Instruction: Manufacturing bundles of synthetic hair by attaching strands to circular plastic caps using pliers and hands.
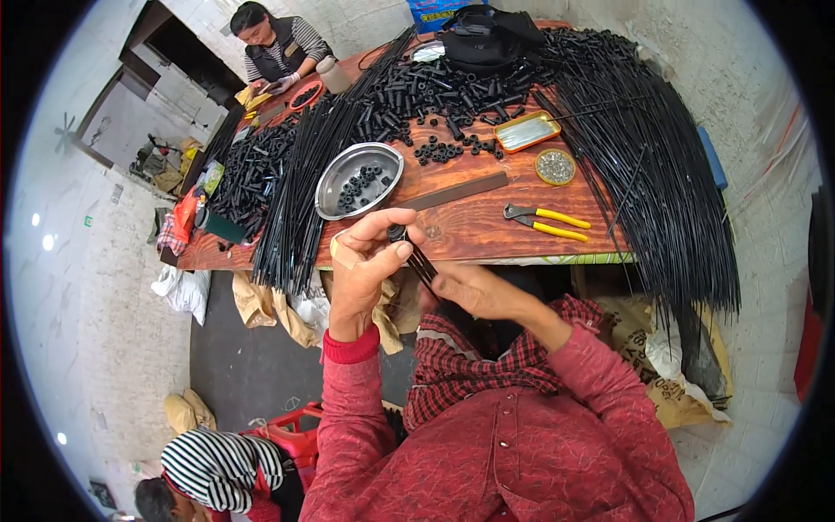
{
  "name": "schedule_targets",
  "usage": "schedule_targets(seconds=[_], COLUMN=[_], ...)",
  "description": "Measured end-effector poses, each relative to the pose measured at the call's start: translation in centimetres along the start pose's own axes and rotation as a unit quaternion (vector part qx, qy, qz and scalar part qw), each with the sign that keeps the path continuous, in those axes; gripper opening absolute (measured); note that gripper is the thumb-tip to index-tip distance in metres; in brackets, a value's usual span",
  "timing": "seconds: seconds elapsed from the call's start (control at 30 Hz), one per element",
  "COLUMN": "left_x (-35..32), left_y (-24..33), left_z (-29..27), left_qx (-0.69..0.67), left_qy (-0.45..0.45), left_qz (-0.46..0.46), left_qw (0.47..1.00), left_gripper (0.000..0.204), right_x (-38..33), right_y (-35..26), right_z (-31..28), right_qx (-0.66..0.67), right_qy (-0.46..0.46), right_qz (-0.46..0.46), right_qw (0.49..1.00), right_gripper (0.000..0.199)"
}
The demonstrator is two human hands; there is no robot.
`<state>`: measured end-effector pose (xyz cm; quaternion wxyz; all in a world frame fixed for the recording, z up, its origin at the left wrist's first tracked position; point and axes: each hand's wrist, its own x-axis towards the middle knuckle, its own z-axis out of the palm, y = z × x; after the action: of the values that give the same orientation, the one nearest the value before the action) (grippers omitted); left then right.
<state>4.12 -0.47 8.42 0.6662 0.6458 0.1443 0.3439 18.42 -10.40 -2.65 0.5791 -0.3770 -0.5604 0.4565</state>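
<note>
My left hand [358, 265] is closed, thumb and fingers pinching a small round black part [397, 232] held upright above the table's near edge. A bandage-like strip is on that hand. Thin black rods [422, 263] run from just below the part down to my right hand [477, 291], which is closed around them. Whether the rods are joined to the part, I cannot tell. Just beyond my left hand is a steel bowl [389, 153] with small black rings in it. A flat dark strip [461, 190] lies beside the bowl.
Yellow-handled pliers [546, 222], a round tin [555, 167] of small metal pieces and a rectangular tin [527, 132] of thin pins sit right. Long black rods [648, 174] overhang the table's right edge. Black tubes [409, 97] heap behind. One person works far left, another sits lower left.
</note>
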Motion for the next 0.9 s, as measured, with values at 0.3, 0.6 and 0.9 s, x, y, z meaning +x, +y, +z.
schedule_targets(seconds=[0.3,0.6,0.9], left_x=[0.0,1.5,1.7], left_y=[-0.3,-2.1,-3.2], left_z=[0.6,1.5,3.0], left_qx=[-0.020,-0.086,-0.120], left_qy=[0.005,-0.058,-0.036], left_qz=[-0.018,-0.007,-0.005], left_qw=[1.000,0.995,0.992], left_gripper=[0.035,0.051,0.055], right_x=[-2.3,-1.8,-1.1], right_y=[1.1,1.4,0.7], right_z=[2.1,1.0,0.1], right_qx=[0.233,0.249,0.142], right_qy=[-0.043,-0.043,-0.022], right_qz=[0.146,0.151,0.133], right_qw=[0.960,0.956,0.981], right_gripper=[0.070,0.065,0.067])
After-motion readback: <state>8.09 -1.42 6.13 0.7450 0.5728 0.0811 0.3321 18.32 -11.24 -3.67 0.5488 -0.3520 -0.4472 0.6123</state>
